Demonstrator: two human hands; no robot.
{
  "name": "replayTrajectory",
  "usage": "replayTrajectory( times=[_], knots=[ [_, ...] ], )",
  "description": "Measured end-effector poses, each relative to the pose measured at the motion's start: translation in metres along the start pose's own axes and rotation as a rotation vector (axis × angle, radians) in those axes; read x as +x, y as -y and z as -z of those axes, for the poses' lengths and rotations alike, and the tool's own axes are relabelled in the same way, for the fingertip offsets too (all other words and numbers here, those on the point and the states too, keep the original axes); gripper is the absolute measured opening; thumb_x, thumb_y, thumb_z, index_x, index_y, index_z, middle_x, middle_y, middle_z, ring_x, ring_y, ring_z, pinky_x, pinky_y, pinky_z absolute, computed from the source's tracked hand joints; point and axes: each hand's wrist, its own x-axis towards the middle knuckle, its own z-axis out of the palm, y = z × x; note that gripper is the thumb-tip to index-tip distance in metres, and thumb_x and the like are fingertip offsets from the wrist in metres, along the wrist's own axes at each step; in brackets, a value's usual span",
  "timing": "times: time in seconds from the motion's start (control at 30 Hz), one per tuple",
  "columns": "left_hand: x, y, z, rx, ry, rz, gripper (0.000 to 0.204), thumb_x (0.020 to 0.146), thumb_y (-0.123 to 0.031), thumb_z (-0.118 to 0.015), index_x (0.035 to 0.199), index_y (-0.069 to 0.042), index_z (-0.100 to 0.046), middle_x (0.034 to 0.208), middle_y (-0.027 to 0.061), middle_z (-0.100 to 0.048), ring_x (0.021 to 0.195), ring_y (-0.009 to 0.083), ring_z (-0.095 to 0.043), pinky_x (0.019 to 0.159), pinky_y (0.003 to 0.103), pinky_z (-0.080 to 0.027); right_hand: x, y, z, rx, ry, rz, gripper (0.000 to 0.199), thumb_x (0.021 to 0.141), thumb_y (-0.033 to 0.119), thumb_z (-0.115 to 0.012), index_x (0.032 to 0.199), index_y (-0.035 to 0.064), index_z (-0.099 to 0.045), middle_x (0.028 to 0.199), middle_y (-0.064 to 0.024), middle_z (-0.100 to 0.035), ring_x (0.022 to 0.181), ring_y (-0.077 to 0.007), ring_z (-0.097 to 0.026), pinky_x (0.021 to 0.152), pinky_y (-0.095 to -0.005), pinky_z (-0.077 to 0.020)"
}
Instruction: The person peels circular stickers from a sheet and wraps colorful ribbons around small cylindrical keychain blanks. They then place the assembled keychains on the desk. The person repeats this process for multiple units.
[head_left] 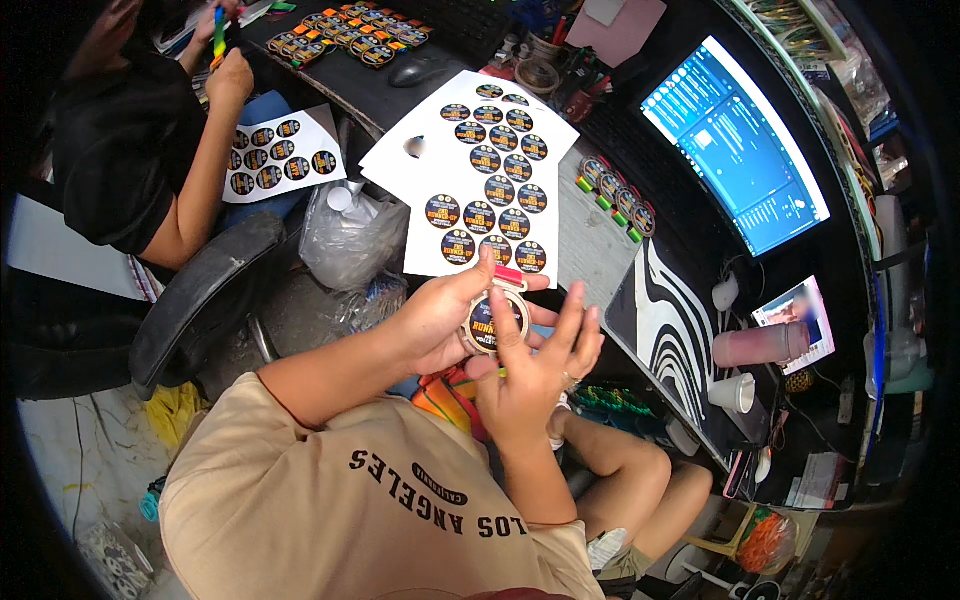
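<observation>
My left hand is closed around the edge of a round medal with a pale rim and a black printed disc on its face. Its thumb lies at the medal's top, beside a red ribbon piece. Over the medal's face, my right hand has its fingers spread, and the index fingertip touches the disc. The right thumb is near the lower edge. A striped orange, green and red ribbon hangs below the hands. Just beyond them lie white sheets of round black stickers, with several gaps in the rows.
Several finished medals stand in a row on the desk, right of the sheets; more medals lie at the far left. A monitor, pink tumbler and white cup are at right. Another person's hand holds a ribbon.
</observation>
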Motion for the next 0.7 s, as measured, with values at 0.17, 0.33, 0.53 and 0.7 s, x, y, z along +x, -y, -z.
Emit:
replayTrajectory(
  times=[0.17, 0.33, 0.53, 0.7],
  knots=[
    [0.003, 0.003, 0.002, -0.025, -0.02, -0.011, 0.065, 0.103, -0.051, -0.022, 0.136, 0.0, -0.045, 0.116, 0.0222, -0.062, 0.101, 0.0309, -0.067, 0.085, 0.04, -0.058, 0.001, 0.005, -0.002, 0.005, -0.044, 0.003, 0.041, 0.086, 0.047, -0.06, 0.124, 0.0322, -0.067, 0.152, -0.0247, -0.03, 0.138, -0.0425, -0.019, 0.109, -0.0617, -0.0113],
    [0.002, 0.005, 0.005, -0.024, -0.007, -0.024, 0.066, 0.103, -0.051, -0.021, 0.136, 0.001, -0.044, 0.113, 0.0222, -0.064, 0.099, 0.0288, -0.068, 0.084, 0.038, -0.058, 0.004, -0.001, 0.003, 0.035, -0.095, -0.013, 0.036, 0.091, 0.04, -0.055, 0.121, 0.0257, -0.069, 0.151, -0.028, -0.03, 0.135, -0.0447, -0.025, 0.111, -0.0527, -0.0161],
    [0.005, 0.006, 0.004, -0.049, 0.029, -0.045, 0.066, 0.104, -0.051, -0.021, 0.135, 0.002, -0.045, 0.11, 0.0206, -0.065, 0.094, 0.0248, -0.068, 0.083, 0.035, -0.058, 0.011, -0.01, 0.009, 0.269, -0.113, 0.057, 0.038, 0.082, 0.017, -0.07, 0.12, 0.0138, -0.067, 0.142, -0.0235, -0.042, 0.128, -0.0357, -0.038, 0.104, -0.0476, -0.0338],
    [0.007, 0.021, 0.002, -0.016, -0.05, -0.109, 0.063, 0.104, -0.049, -0.021, 0.129, 0.003, -0.049, 0.098, 0.0146, -0.066, 0.086, 0.0204, -0.068, 0.075, 0.032, -0.059, 0.032, -0.03, -0.006, 1.3, 0.069, -0.446, 0.048, 0.083, -0.004, -0.068, 0.126, -0.0018, -0.049, 0.125, -0.0136, -0.054, 0.11, -0.0176, -0.055, 0.095, -0.0314, -0.0474]
  ],
)
